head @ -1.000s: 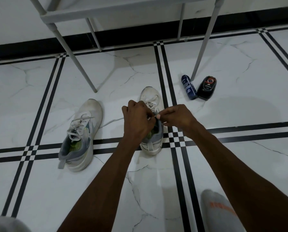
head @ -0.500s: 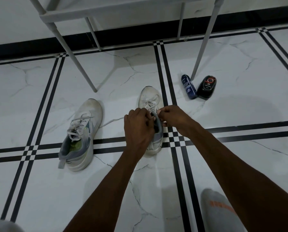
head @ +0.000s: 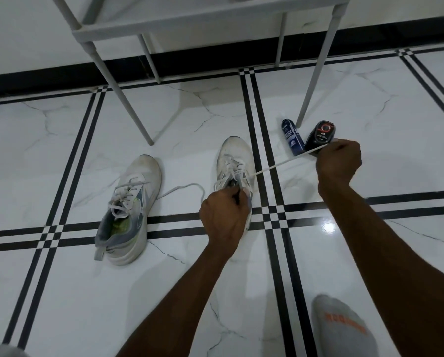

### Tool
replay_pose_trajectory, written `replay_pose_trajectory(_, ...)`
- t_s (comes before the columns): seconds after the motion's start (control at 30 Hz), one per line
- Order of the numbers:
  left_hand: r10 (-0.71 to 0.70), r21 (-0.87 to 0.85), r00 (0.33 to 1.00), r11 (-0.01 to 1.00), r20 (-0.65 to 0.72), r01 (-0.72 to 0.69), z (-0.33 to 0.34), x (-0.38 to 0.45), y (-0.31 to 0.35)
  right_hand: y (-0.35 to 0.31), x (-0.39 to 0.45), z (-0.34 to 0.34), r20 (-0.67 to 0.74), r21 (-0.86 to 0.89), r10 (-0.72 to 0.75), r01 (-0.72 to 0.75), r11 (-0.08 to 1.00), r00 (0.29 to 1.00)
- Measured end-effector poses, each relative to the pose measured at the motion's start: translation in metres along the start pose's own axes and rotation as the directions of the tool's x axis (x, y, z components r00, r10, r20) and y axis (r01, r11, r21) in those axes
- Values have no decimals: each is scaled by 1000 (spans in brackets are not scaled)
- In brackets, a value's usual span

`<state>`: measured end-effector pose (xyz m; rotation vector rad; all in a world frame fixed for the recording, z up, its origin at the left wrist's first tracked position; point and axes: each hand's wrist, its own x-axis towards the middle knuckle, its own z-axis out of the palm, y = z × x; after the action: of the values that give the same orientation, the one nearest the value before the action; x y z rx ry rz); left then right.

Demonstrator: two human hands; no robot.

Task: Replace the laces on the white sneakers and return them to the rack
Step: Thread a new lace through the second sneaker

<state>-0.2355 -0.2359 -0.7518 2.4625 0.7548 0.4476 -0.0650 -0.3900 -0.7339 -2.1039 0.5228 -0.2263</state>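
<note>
Two bottles [head: 307, 139] (lying flat) sit behind right hand [head: 338, 161] pinching taut lace [head: 275, 166]; left hand [head: 224, 215] grips sneaker [head: 235, 161].

You see glossy marble-look floor [head: 344, 253] tiles, matt scuffed fabric sneakers [head: 128, 210], and a woven cloth lace [head: 280, 164].

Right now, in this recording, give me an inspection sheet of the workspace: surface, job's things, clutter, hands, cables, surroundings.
Surface: white marble-look floor with black stripes.
Job's things: right sneaker being worked on, its lace pulled taut to the right; left sneaker stands apart, laced, one lace end trailing on the floor.
Clutter: blue can and black bottle lying by a rack leg.
Hands: left hand grips the right sneaker's collar; right hand pinches the lace.
Cables: nothing seen.
Surroundings: grey rack against the wall; socked foot at bottom right.
</note>
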Motion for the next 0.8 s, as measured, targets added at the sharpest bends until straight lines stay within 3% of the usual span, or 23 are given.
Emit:
replay_pose_trajectory(0.07,-21,0,1000,1000,-3,21,0,1,2,0,-9,1,165,26,-217,216,976,962)
replay_pose_trajectory(0.1,-24,1,1000,1000,-3,24,0,2,4,-1,-23,7,317,48,-347,351,935,883)
replay_pose_trajectory(0.17,-22,-6,1000,1000,-3,22,1,3,6,0,-50,22,538,94,-557,612,785,632)
replay_pose_trajectory(0.2,-23,-14,1000,1000,1,23,1,4,8,-1,-61,29,599,105,-595,684,722,536)
replay_pose_trajectory(0.27,-35,-3,999,999,6,35,1,5,6,-3,-75,41,701,82,-553,720,689,450)
replay_pose_trajectory(0.33,-50,16,999,999,17,49,1,5,3,-5,-80,42,731,36,-525,743,668,437)
replay_pose_trajectory(0.37,-54,6,998,999,23,54,1,6,3,-1,-74,41,692,4,-544,752,660,474)
replay_pose_trajectory(0.47,-61,-10,998,998,31,62,1,5,3,24,-37,21,494,-343,-499,687,640,712)
replay_pose_trajectory(0.53,-58,-17,998,998,27,59,0,5,1,37,-18,5,409,-551,-486,634,543,772)
replay_pose_trajectory(0.6,-66,-34,998,997,18,67,1,5,1,42,-16,4,433,-500,-475,643,581,766)
replay_pose_trajectory(0.67,-75,-41,997,996,2,75,3,6,3,34,-34,18,543,-381,-415,654,653,730)
replay_pose_trajectory(0.73,-75,-37,997,996,6,75,4,8,4,21,-54,36,625,-168,-487,715,679,610)
replay_pose_trajectory(0.8,-75,-57,997,996,10,76,5,8,3,11,-70,47,660,-26,-527,717,697,536)
